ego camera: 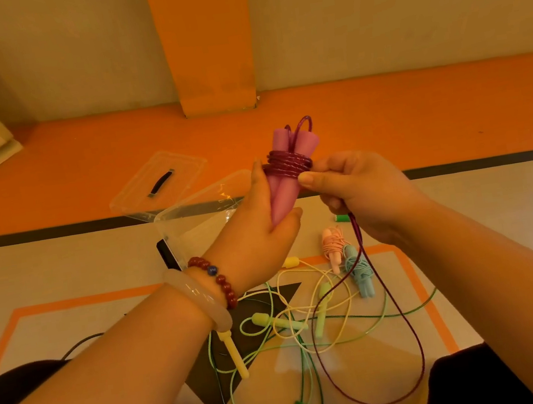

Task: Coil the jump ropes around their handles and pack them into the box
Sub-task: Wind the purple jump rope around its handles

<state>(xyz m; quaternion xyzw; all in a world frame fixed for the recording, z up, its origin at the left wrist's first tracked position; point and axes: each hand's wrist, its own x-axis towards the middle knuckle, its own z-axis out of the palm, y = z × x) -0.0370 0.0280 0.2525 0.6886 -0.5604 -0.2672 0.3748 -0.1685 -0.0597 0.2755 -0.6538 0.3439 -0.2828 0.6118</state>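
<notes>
Left hand [256, 237] holds handles [284, 196] upright; right hand [363, 195] pinches rope [287, 164].

Both bare forearms reach forward from the lower corners of the view, with the hands raised and close together. The left hand [262, 233] stands palm inward, thumb and fingers wrapped round the lower part of the pink handles [283, 194]. The right hand [363, 195], fingers curled, pinches the purple rope [287, 164] between thumb and forefinger beside the handles.
</notes>
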